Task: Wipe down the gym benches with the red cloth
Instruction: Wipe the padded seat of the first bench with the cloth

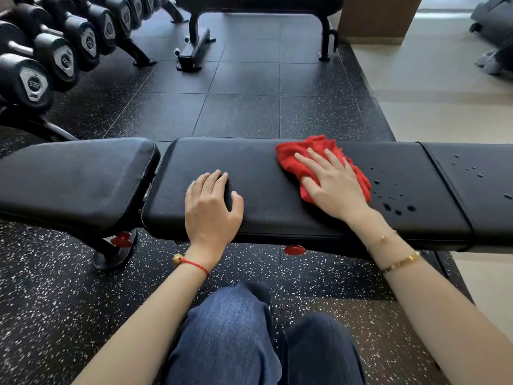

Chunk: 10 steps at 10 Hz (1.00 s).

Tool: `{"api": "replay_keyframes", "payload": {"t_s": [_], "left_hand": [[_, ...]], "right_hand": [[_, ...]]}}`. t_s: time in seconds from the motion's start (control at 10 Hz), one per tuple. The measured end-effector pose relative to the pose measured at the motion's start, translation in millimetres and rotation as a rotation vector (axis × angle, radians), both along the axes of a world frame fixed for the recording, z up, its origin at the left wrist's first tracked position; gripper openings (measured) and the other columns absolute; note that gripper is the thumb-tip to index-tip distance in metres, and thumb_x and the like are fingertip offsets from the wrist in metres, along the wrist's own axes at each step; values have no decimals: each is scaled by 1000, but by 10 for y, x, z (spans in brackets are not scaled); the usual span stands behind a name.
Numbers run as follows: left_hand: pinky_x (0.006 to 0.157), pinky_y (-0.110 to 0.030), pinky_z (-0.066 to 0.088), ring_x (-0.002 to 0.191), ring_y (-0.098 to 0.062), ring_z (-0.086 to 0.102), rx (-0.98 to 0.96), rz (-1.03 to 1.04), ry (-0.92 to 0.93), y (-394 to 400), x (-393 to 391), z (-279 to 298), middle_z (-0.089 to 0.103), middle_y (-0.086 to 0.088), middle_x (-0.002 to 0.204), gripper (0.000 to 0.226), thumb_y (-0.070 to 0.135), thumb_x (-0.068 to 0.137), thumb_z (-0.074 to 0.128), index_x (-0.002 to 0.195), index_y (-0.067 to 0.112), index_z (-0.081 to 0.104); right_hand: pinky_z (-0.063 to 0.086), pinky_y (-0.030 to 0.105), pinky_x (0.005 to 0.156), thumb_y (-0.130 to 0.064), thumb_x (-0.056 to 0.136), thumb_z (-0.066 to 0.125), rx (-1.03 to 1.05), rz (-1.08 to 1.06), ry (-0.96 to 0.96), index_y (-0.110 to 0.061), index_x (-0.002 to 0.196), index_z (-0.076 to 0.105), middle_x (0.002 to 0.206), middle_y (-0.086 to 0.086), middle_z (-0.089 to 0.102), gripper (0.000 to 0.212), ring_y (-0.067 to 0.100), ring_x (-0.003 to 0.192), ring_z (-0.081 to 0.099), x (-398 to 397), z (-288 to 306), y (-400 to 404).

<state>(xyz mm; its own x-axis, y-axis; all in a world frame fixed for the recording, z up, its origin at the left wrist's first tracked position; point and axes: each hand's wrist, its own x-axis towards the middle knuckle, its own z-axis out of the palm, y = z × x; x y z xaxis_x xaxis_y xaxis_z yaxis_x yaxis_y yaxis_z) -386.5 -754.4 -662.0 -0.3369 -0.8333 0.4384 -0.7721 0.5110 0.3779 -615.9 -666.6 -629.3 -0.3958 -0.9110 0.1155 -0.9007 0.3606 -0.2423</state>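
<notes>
— Where's the cloth?
— I've got my right hand (333,184) flat on the red cloth (302,154), fingers straight and spread, mid-bench (263,168), which runs left to right. Droplets (397,208) just right.
— Left?
— My left hand (211,209) rests on the padding, fingers relaxed. Bench ends cut off.

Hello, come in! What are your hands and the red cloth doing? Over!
Right hand flat, pressing red cloth on bench. Left hand resting on pad, holding nothing. Droplets remain right of cloth. Nothing blocking.

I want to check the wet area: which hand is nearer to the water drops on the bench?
Right. The right hand presses the red cloth just beside the water drops; the left hand rests farther away on the bench.
</notes>
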Motion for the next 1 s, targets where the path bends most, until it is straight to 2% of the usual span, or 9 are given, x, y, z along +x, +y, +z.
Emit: {"api": "replay_keyframes", "payload": {"t_s": [0.1, 0.2, 0.4, 0.5, 0.6, 0.7, 0.8, 1.0], "left_hand": [[116, -44, 33, 131, -25, 50, -2, 1, -10, 3, -12, 3, 62, -5, 136, 48, 33, 89, 48, 128, 9, 65], [115, -44, 34, 130, -25, 50, -7, 0, -16, 1, -12, 7, 62, -5, 135, 48, 33, 89, 47, 127, 9, 65], [115, -44, 33, 131, -26, 50, -9, -10, -27, -1, 1, 19, 62, -6, 135, 49, 32, 88, 47, 128, 9, 64], [114, -45, 34, 130, -27, 50, -13, -13, -37, -2, 1, 16, 62, -6, 135, 49, 32, 88, 46, 128, 8, 64], [114, -46, 34, 130, -27, 50, -19, -12, -50, 2, -5, 14, 62, -7, 135, 49, 33, 89, 45, 127, 8, 64], [114, -46, 34, 129, -27, 51, -21, -11, -52, 4, -10, 17, 62, -7, 134, 49, 33, 89, 45, 127, 8, 64], [113, -45, 35, 128, -27, 51, -25, -12, -54, -2, -5, 17, 63, -6, 133, 49, 33, 88, 45, 126, 9, 64], [112, -46, 34, 128, -28, 51, -14, -31, -52, -22, 27, 27, 62, -6, 133, 48, 34, 88, 47, 125, 9, 64]], "right_hand": [[6, 48, 120, -42, 96, 40, 60, -87, -22, -46, 148, 28, 161, -10, 19, 53, 23, 149, 12, -48, 67, -285], [7, 47, 120, -42, 96, 40, 66, 3, -8, -47, 147, 27, 161, -10, 18, 54, 24, 149, 11, 231, 66, -378], [13, 42, 120, -41, 95, 44, -3, 221, 21, -48, 146, 29, 158, -15, 24, 54, 18, 149, 15, 423, 5, 191], [13, 41, 120, -41, 95, 45, 17, 183, 34, -48, 146, 29, 158, -15, 24, 54, 18, 149, 16, 130, -1, 351], [11, 44, 121, -43, 96, 43, 59, 24, 8, -47, 147, 28, 160, -12, 22, 53, 21, 149, 14, -167, 48, 178], [11, 46, 119, -44, 97, 41, 72, -62, 7, -47, 148, 26, 161, -10, 19, 53, 23, 149, 14, -113, 77, -115], [12, 44, 118, -44, 96, 41, 48, 15, 22, -46, 147, 28, 161, -10, 20, 54, 23, 148, 16, 226, 48, -235], [13, 39, 119, -42, 95, 44, -6, 185, 24, -49, 146, 29, 158, -16, 24, 54, 16, 148, 16, 461, -2, 180]]}}
